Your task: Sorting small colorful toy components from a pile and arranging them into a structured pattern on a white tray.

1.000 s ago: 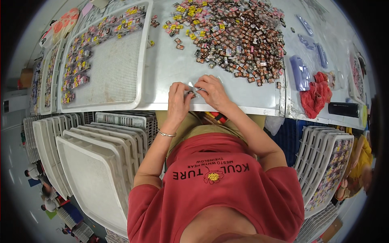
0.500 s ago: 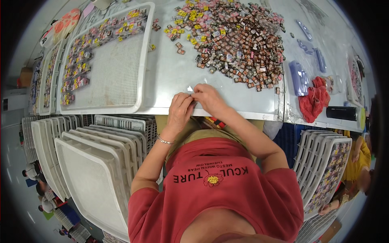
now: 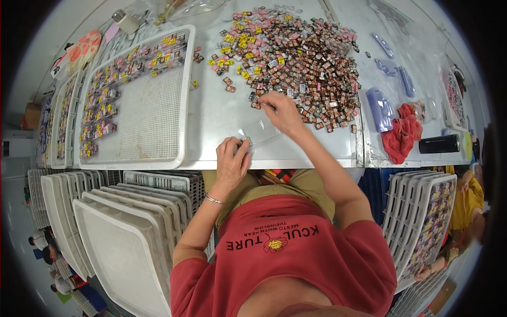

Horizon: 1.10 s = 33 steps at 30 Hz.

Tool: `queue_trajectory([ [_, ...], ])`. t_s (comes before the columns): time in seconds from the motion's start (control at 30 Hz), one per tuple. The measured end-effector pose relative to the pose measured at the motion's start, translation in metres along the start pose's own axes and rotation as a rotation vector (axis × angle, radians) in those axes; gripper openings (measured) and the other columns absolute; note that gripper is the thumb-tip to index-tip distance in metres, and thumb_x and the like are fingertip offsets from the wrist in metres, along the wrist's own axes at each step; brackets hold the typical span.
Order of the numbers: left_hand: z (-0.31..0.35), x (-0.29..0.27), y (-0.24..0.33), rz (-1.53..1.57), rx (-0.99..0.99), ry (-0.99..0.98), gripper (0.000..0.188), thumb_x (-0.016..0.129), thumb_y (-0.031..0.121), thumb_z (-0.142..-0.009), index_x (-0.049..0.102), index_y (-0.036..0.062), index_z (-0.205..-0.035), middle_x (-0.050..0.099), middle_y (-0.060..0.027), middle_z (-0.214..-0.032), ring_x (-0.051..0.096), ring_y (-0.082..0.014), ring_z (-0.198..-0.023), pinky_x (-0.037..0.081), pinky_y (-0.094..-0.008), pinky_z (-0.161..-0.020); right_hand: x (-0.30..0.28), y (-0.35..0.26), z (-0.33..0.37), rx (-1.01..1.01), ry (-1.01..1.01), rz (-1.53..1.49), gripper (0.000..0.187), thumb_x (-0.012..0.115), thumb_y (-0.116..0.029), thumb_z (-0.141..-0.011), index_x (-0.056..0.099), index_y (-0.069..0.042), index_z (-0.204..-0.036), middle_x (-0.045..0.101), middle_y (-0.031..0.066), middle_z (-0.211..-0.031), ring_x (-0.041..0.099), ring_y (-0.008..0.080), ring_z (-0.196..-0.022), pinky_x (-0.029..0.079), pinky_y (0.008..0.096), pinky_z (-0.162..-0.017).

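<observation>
The right hand [image 3: 283, 112], fingers bent narrow (any hold I can't tell), is the nearer to a heap of small black, pink and yellow blocky pieces [image 3: 311, 74], beyond and rightward; the left hand [image 3: 231, 162] pinches a small, mostly hidden piece [image 3: 246, 140].

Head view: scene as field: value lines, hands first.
left hand: near the front edge of the table, fingertips at clear plastic
right hand: fingertips at the pile of small pieces
pile colors: dark, yellow, pink
white tray: left of the hands, holding rows of small packs
table right: red cloth, black cylinder
unclear: whether either grip holds a piece
</observation>
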<state>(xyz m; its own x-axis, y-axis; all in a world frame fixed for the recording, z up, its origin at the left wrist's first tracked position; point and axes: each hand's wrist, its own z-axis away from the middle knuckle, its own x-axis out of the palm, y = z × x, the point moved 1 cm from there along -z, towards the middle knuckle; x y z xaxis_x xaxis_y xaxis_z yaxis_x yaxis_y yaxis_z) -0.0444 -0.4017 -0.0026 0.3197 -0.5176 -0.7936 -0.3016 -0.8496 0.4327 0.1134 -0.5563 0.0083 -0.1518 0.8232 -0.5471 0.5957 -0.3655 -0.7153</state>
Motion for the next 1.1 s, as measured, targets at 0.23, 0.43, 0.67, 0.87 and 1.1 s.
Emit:
queue_trajectory([
  [0.23,-0.007,0.004,-0.012,-0.01,0.083,-0.02,0.042,0.066,0.005,-0.072,0.057,0.0008,-0.113,0.053,-0.0119,-0.107,0.049,-0.0306,-0.104,0.039,-0.0421,-0.087,0.026,0.057,-0.118,-0.03,0.045,0.176,0.012,0.061,-0.009,-0.079,0.069,-0.003,-0.086,0.066,0.0153,-0.087,0.063,0.0322,-0.078,0.05,0.0396,-0.069],
  [0.43,-0.008,0.0,-0.002,-0.018,0.042,0.048,0.039,0.066,0.003,-0.072,0.06,0.001,-0.11,0.055,-0.0112,-0.1,0.051,-0.0288,-0.096,0.04,-0.0391,-0.084,0.081,0.037,-0.165,0.046,-0.083,0.21,0.015,0.062,-0.018,-0.077,0.069,-0.007,-0.084,0.065,0.0152,-0.083,0.062,0.0332,-0.079,0.051,0.0402,-0.071],
  [0.67,-0.006,0.003,-0.009,0.02,0.051,0.016,0.037,0.066,0.006,-0.075,0.058,0.001,-0.11,0.054,-0.0095,-0.096,0.051,-0.0268,-0.091,0.04,-0.0387,-0.082,0.106,0.031,-0.167,-0.141,-0.333,0.597,0.013,0.059,-0.006,-0.077,0.066,-0.003,-0.087,0.059,0.0142,-0.103,0.056,0.0332,-0.1,0.049,0.041,-0.082],
  [0.87,-0.014,-0.006,-0.002,-0.002,0.13,0.045,0.037,0.065,0.008,-0.075,0.059,0.0005,-0.111,0.055,-0.0093,-0.098,0.052,-0.0263,-0.092,0.039,-0.0402,-0.084,0.075,0.054,-0.149,-0.181,-0.357,0.606,0.012,0.057,-0.001,-0.077,0.065,-0.002,-0.086,0.057,0.0139,-0.102,0.055,0.0324,-0.099,0.049,0.0394,-0.083],
  [1.1,-0.09,-0.012,-0.059,0.169,-0.103,0.362,0.017,0.056,0.009,-0.085,0.061,-0.0027,-0.097,0.061,-0.0164,-0.09,0.055,-0.0321,-0.084,0.041,-0.0437,-0.079,0.075,0.039,-0.128,0.014,-0.36,0.514,0.012,0.067,-0.007,-0.075,0.064,-0.005,-0.086,0.059,0.013,-0.1,0.059,0.0328,-0.096,0.049,0.0411,-0.081],
])
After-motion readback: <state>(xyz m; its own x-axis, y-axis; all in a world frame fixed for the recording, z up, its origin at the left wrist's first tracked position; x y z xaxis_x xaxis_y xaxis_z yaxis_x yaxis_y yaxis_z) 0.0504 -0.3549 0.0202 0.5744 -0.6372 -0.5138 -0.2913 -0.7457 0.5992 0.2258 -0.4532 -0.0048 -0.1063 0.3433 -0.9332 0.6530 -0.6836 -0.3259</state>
